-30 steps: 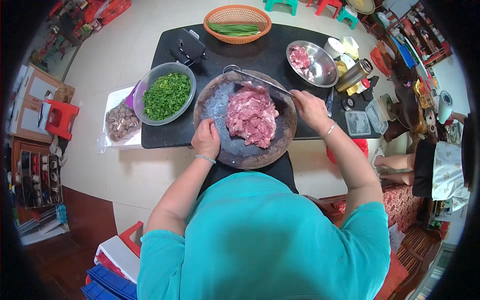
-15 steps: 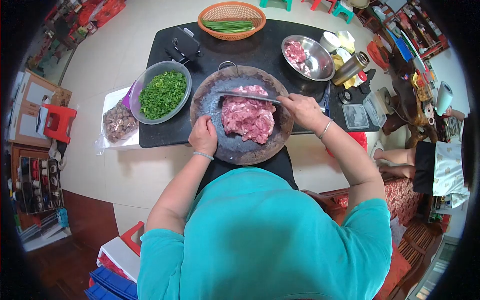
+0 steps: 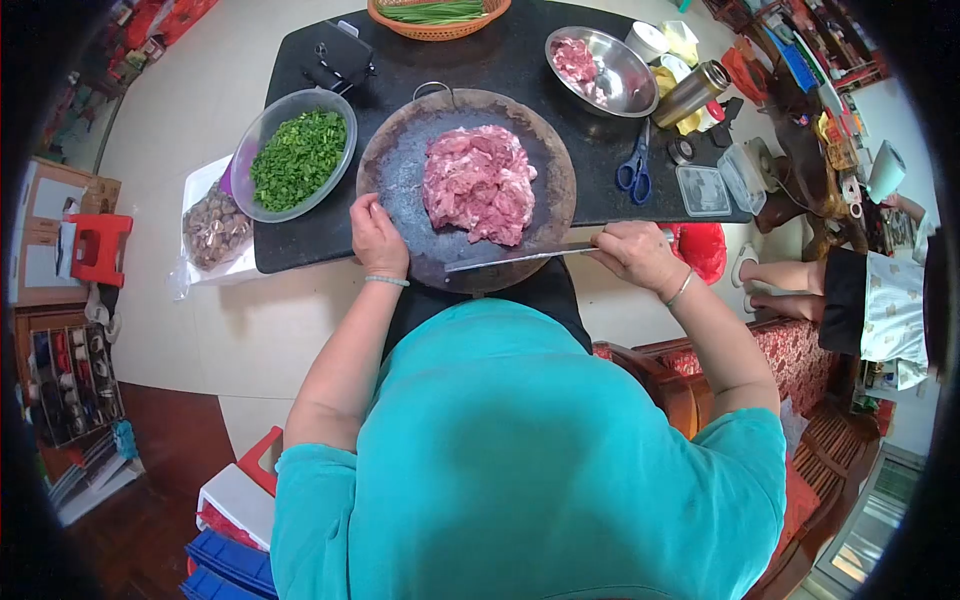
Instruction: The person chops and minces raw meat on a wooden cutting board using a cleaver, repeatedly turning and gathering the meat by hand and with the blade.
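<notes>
A mound of chopped raw meat [image 3: 478,185] lies on a round wooden chopping board [image 3: 398,150] with a metal ring at its far edge. My right hand [image 3: 638,252] grips the handle of a kitchen knife [image 3: 515,259]. The blade, seen almost edge-on, reaches left over the board's near rim, between the meat and my body, apart from the meat. At the board's left rim, my left hand [image 3: 379,238] is closed round the edge, its fingers partly hidden.
Left of the board stands a bowl of chopped greens [image 3: 300,160]. Behind are a dark case [image 3: 340,58] and an orange basket [image 3: 440,30]. To the right are a steel bowl [image 3: 630,75] with meat, scissors [image 3: 635,172] and a flask [image 3: 695,92]. Another person [image 3: 850,310] stands far right.
The knife has come from above the meat toward my body, down to the near rim. My left hand stays by the board's left side. The whole view has shifted slightly.
</notes>
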Demonstrator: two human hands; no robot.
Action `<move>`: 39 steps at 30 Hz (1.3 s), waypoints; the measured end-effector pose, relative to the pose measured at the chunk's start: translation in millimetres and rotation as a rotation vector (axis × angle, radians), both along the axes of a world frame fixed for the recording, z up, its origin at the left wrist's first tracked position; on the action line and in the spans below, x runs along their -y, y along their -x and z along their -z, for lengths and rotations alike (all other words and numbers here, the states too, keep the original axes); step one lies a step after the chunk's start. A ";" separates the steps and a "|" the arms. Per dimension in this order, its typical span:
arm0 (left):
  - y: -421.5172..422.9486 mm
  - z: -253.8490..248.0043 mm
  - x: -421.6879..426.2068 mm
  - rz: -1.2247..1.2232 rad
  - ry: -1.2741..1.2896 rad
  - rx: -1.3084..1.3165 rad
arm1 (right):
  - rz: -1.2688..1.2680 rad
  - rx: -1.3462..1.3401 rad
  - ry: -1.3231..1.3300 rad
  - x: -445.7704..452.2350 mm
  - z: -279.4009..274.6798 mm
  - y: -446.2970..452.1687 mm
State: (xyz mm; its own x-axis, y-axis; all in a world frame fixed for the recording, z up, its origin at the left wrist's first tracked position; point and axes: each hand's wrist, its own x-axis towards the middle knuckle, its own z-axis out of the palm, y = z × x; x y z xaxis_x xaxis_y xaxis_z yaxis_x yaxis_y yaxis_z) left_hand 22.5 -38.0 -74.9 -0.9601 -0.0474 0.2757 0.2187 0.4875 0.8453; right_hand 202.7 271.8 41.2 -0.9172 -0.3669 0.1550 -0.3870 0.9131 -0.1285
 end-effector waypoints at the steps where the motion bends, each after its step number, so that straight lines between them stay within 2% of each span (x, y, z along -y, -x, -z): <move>1: 0.1 0.1 -0.2 -0.003 0.000 -0.003 | -0.006 0.024 -0.030 -0.2 0.6 5.0; 7: 2.6 6.5 -1.9 -0.032 0.022 -0.098 | 0.011 0.040 -0.072 6.2 3.6 47.4; 11: 4.6 9.0 0.8 -0.019 0.053 -0.098 | 0.130 0.076 0.008 13.0 14.2 59.3; 13: 1.7 2.4 0.3 -0.002 0.007 0.007 | 0.163 0.108 0.060 21.9 9.6 51.4; 18: 3.6 7.7 0.2 -0.005 0.008 -0.045 | 0.285 0.115 0.263 47.5 3.6 25.3; 20: 2.5 8.4 0.6 -0.001 0.025 -0.054 | 0.536 0.385 0.837 61.6 -0.3 25.0; 21: 2.5 8.2 0.3 0.003 0.037 -0.042 | 0.535 0.380 0.839 67.0 0.7 27.9; 23: 3.4 6.7 0.3 0.013 0.049 -0.036 | 0.572 0.616 1.302 79.2 4.3 34.5; 26: 0.9 6.1 1.0 0.024 0.079 -0.071 | 0.771 0.766 1.507 86.2 18.5 45.7; 28: 2.0 5.9 0.7 0.016 0.066 -0.118 | 0.760 0.702 1.422 77.4 30.1 44.7; 30: 1.8 2.2 -0.8 0.014 0.074 -0.111 | 0.787 0.561 1.066 76.5 20.9 42.5; 34: 1.7 2.4 -0.2 0.031 0.089 -0.070 | 0.714 0.668 1.300 100.3 -0.5 35.9; 36: 1.2 3.7 -0.4 0.032 0.093 -0.079 | 0.666 0.708 1.354 113.9 10.3 36.5; 39: 2.9 8.0 1.2 0.028 0.111 -0.128 | 0.760 0.795 1.380 116.0 41.5 37.0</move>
State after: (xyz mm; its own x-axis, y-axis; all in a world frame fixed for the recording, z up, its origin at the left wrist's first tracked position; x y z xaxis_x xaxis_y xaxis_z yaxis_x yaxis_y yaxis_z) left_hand 19.5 -39.2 -82.9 -0.9174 0.0166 0.3977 0.3359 0.5683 0.7511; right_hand 165.7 155.8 -0.3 -0.8080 0.1389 -0.5726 0.5668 -0.0822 -0.8197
